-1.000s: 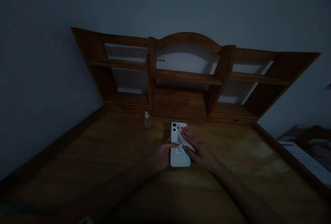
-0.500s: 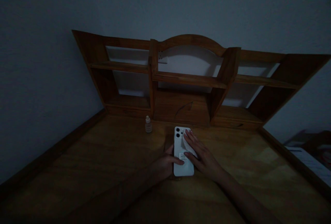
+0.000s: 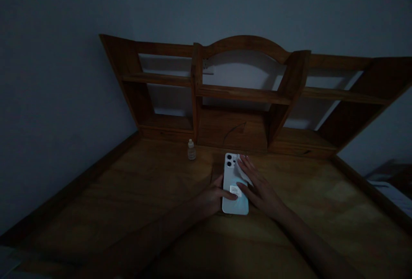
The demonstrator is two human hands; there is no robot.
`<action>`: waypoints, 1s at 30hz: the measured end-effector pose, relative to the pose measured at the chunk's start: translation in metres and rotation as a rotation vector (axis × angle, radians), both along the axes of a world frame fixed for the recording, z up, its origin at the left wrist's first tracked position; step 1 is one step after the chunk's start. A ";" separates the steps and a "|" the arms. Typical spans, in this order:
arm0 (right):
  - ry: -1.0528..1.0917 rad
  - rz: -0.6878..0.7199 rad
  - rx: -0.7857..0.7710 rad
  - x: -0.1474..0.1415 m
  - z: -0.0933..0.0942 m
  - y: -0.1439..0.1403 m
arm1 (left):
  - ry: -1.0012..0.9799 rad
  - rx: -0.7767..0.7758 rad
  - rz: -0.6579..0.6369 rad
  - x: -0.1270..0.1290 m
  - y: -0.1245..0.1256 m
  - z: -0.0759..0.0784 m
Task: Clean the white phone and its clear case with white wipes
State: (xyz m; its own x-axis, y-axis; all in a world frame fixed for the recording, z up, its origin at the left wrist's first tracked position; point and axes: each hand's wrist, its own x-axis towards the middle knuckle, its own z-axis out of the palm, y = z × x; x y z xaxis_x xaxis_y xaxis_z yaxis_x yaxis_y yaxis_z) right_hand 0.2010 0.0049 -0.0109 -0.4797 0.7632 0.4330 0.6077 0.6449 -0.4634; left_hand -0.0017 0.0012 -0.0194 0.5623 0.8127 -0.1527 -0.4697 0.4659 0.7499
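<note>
A white smartphone [image 3: 229, 206] is held back side up above the desk, its camera lenses at the far left corner. My left hand [image 3: 210, 199] grips its left edge, thumb lying across the back over a small printed label [image 3: 235, 190]. The fingers under the phone are hidden. My right hand [image 3: 259, 189] presses a thin white wipe [image 3: 243, 174] against the upper right of the back. Whether it is cloth or tissue I cannot tell. Beyond the phone, to the left, a small clear bottle [image 3: 192, 152] with a pale cap stands upright.
A wooden shelf unit [image 3: 243, 94] with several compartments stands along the desk's back edge, against the wall. The wooden desk [image 3: 154, 176] has raised side rims. A wall socket [image 3: 207, 68] shows through the shelf. Pale flat items [image 3: 394, 195] lie beyond the right rim. The room is dim.
The whole view has shifted, so everything appears further right and slightly higher. My right hand and the wipe sit slightly nearer the phone's right edge. The left-hand grip is the same.
</note>
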 end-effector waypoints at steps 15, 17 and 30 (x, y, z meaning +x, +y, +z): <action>-0.034 0.094 -0.070 0.007 0.009 -0.004 | 0.005 -0.017 0.005 -0.001 0.001 -0.002; -0.032 0.120 -0.071 0.009 0.009 -0.003 | 0.014 -0.022 0.009 -0.001 0.001 -0.002; -0.007 0.055 -0.023 0.002 0.004 -0.004 | 0.013 0.026 -0.022 -0.003 -0.002 0.006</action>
State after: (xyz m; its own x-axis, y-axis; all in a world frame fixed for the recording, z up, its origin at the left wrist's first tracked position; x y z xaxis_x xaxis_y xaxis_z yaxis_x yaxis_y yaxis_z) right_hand 0.2035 0.0013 -0.0068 -0.5242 0.7450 0.4125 0.5748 0.6669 -0.4742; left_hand -0.0049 -0.0008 -0.0129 0.5784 0.8039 -0.1386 -0.4499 0.4561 0.7679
